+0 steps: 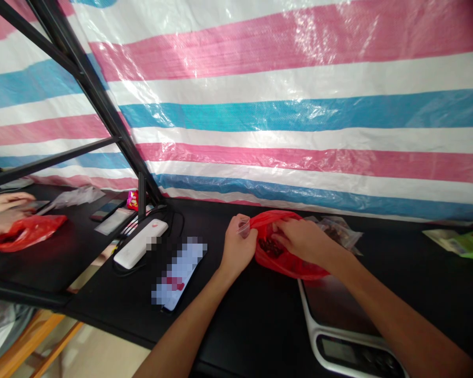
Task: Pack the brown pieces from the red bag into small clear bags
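A red plastic bag [299, 268] lies with its mouth open toward my hands, and small dark brown pieces [271, 248] show inside. My right hand [299, 236] reaches into it, fingers bent down close together at the pieces; what they hold, if anything, is hidden. At the bag's left rim my left hand [238, 244] is closed around a clear plastic bag [243, 227], of which only a small part shows. My left thumb touches the red rim. Under my right forearm sits a kitchen scale [313, 336] with a grey display, next to the red bag.
Behind the red bag lies a clear bag of brown pieces [341, 231]. A phone [183, 275], white power strip [141, 244] and cables lie left; a green packet [467, 244] lies right. Beyond the black frame [142, 194], another person's hands [8, 215] work at a second red bag [35, 231].
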`<state>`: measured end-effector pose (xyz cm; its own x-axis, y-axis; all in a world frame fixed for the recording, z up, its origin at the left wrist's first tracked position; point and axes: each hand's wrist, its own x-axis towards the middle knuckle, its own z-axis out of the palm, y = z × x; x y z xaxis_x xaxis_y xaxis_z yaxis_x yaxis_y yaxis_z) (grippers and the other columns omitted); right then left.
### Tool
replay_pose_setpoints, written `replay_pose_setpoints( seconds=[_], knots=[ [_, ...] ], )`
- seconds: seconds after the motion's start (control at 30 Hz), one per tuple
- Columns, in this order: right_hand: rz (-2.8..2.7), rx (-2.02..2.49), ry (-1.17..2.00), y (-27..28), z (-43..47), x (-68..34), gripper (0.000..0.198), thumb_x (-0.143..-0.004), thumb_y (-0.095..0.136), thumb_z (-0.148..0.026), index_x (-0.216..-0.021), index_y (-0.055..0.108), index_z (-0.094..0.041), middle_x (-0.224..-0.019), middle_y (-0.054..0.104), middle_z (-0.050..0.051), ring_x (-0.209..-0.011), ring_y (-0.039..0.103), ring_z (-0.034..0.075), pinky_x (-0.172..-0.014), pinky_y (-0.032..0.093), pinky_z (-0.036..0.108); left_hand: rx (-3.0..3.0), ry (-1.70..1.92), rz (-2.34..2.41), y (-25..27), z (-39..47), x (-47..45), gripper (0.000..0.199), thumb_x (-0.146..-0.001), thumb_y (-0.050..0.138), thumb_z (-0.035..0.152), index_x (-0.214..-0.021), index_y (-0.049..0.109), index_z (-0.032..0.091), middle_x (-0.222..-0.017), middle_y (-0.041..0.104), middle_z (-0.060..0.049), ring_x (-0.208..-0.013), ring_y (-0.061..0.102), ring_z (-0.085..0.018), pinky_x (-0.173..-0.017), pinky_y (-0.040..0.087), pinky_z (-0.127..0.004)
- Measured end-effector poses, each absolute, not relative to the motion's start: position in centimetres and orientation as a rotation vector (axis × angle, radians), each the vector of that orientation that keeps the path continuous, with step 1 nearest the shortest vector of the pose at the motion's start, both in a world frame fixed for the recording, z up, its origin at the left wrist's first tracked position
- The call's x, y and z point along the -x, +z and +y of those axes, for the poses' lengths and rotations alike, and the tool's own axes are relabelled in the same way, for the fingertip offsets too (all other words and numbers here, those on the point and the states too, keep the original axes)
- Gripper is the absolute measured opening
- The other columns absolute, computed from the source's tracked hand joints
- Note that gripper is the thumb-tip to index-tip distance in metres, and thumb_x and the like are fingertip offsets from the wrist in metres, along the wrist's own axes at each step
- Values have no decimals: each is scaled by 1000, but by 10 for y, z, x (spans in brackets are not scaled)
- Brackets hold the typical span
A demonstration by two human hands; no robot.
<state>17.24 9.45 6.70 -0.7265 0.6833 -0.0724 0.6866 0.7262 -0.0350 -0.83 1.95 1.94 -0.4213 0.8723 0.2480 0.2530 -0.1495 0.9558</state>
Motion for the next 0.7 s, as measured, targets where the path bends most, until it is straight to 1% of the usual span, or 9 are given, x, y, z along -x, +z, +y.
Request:
replay_pose_setpoints(
  seconds=[0.1,0.13,0.2,0.27,0.33,0.4,0.57,0.63,0.7],
  knots=[
    [2943,-1034,-229,66,93,-177,14,-101,59,-29,-109,67,-22,-119,76,11,-103,74,27,-84,52,33,-1359,1423,1864,17,16,9,11,-79,68,17,-77,59,24,-94,60,-3,-88,62,-20,-82,47,-29],
    [2949,-1013,-265,65,94,-179,16,-99,61,-26,-112,67,-21,-122,75,12,-105,73,27,-86,52,33,-1354,1370,1911,16,15,8,13,-78,71,19,-77,59,24,-96,60,-3,-87,62,-21,-81,47,-30],
    [2932,-1030,-277,61,95,-180,26,-96,60,-18,-122,65,-19,-126,74,15,-111,72,28,-90,52,34,-1337,1305,1939,13,14,6,20,-74,77,21,-80,59,24,-97,61,-4,-85,62,-22,-77,46,-30],
    [2908,-1077,-246,59,97,-180,32,-95,58,-14,-126,63,-16,-127,73,17,-115,71,30,-93,51,36,-1328,1276,1893,9,14,5,26,-71,79,17,-83,57,24,-91,63,-3,-80,63,-21,-72,44,-29],
    [2883,-1091,-222,60,97,-180,27,-95,57,-14,-121,64,-15,-125,74,18,-114,72,31,-92,51,37,-1296,1261,1782,5,15,5,28,-71,75,11,-85,55,24,-84,67,-1,-74,64,-19,-67,43,-27],
    [2882,-1068,-217,64,97,-180,21,-93,58,-13,-113,66,-16,-124,74,17,-108,73,30,-87,51,36,-1239,1266,1689,2,18,5,27,-72,70,7,-86,53,24,-77,68,2,-67,63,-17,-63,42,-25],
    [2896,-1001,-283,71,91,-183,21,-85,59,-5,-99,64,-20,-109,77,9,-96,74,25,-75,46,31,-1214,1433,1624,3,21,6,24,-71,64,6,-80,49,23,-69,62,6,-63,57,-12,-60,38,-23],
    [2889,-999,-301,69,90,-183,18,-86,60,-7,-98,64,-20,-106,77,9,-94,74,25,-73,46,30,-1202,1463,1571,4,21,5,24,-71,63,6,-79,48,23,-69,61,6,-62,55,-12,-59,37,-22],
    [2892,-1015,-300,65,90,-181,16,-89,63,-12,-102,65,-20,-110,77,11,-95,75,26,-75,47,31,-1159,1462,1520,6,21,3,22,-70,63,7,-78,50,22,-68,59,6,-62,53,-11,-59,38,-22]
  ],
)
